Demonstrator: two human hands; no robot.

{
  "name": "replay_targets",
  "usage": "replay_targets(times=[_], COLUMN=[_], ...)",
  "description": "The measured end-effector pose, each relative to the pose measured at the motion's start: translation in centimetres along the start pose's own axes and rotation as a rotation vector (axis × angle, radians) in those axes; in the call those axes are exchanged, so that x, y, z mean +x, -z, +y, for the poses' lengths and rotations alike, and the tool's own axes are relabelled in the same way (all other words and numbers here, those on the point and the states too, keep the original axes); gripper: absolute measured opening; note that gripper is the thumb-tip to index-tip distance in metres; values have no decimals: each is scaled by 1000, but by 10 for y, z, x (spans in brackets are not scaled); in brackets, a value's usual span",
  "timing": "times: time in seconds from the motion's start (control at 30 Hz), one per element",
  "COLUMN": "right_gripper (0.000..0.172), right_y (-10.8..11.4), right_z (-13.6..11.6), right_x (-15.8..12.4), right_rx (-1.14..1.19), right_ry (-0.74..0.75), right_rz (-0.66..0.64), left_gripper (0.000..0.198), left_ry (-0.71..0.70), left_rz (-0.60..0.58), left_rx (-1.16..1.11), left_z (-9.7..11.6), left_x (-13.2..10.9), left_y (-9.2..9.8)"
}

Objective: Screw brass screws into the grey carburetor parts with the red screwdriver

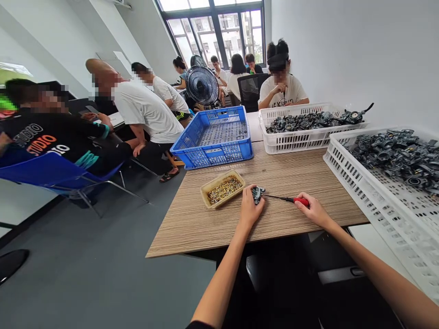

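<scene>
My left hand (pixel 250 205) is closed around a small dark grey mechanical part (pixel 258 194) on the wood-grain table (pixel 206 228). In my right hand (pixel 313 209) is a screwdriver (pixel 300 201) with a red and black handle, held almost level. Its long thin shaft points left, and the tip meets the grey part's right side; exactly where it touches is too small to make out. Just left of my left hand stands a tan tray (pixel 205 199) of small brass-coloured and silvery screws (pixel 224 189).
A blue crate (pixel 212 157) stands at the table's back left. White baskets with dark parts are at the back (pixel 291 145) and right (pixel 363 171). A person (pixel 283 89) sits across the table. More people and a fan (pixel 202 85) are beyond; a blue chair (pixel 51 171) is left.
</scene>
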State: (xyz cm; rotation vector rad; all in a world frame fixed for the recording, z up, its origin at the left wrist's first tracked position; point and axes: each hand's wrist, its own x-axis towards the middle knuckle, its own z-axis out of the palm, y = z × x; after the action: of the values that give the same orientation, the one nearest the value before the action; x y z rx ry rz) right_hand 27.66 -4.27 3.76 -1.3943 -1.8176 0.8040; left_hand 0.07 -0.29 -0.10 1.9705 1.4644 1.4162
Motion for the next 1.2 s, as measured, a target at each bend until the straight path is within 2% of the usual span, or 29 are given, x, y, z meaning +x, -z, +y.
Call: replay_targets(times=[1.2], right_gripper=[32], right_y=[-1], right_z=[2], right_x=[0], right_rx=[-28], right_ry=[1], right_rz=[-1], left_gripper=[43], left_ry=[49], left_rz=[-11], left_rx=[-17], left_z=[4], left_x=[0], left_y=[3])
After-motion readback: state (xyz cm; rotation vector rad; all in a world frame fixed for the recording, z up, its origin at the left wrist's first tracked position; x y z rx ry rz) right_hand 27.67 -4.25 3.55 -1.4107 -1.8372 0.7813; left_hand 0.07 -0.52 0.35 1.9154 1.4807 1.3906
